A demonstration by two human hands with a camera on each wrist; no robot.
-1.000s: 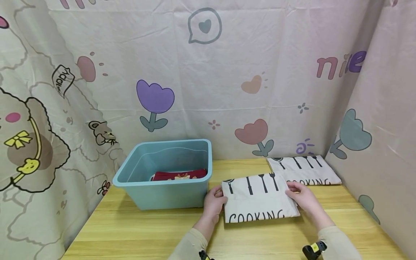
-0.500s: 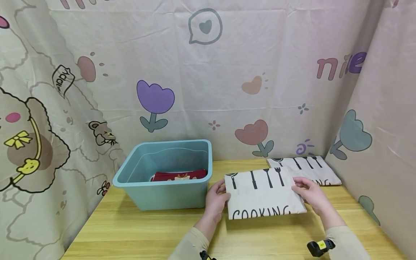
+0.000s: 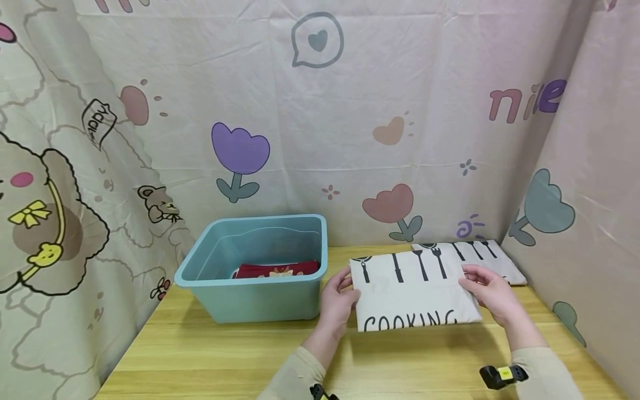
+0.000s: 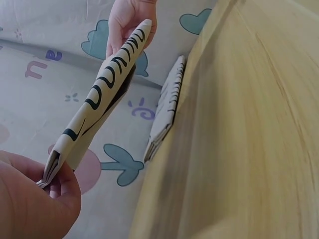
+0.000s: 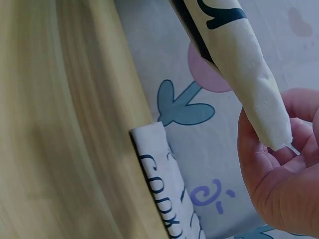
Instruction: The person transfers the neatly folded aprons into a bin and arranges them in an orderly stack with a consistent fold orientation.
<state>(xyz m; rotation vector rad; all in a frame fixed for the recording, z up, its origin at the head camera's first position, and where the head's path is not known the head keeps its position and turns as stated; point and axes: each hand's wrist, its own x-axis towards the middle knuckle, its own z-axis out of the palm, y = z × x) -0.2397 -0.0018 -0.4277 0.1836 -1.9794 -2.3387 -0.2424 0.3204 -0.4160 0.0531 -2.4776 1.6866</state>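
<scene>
Between your left hand [image 3: 337, 303] and right hand [image 3: 492, 293], whose fingers pinch its two ends, you hold a folded white cloth with black utensil prints [image 3: 412, 294] above the light wood-grain counter [image 3: 240, 355]. Beyond your right fingers lies a second, matching white cloth [image 3: 495, 263]; left of your left fingers stands a light-blue plastic bin [image 3: 260, 303] containing dark-red fabric [image 3: 302, 268].

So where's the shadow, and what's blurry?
Head view: soft shadow on the yellow wooden table below the held, folded white cloth with black lettering; left wrist view: dark band along the table, blurry grain; right wrist view: blurry table, crisper lettering.
</scene>
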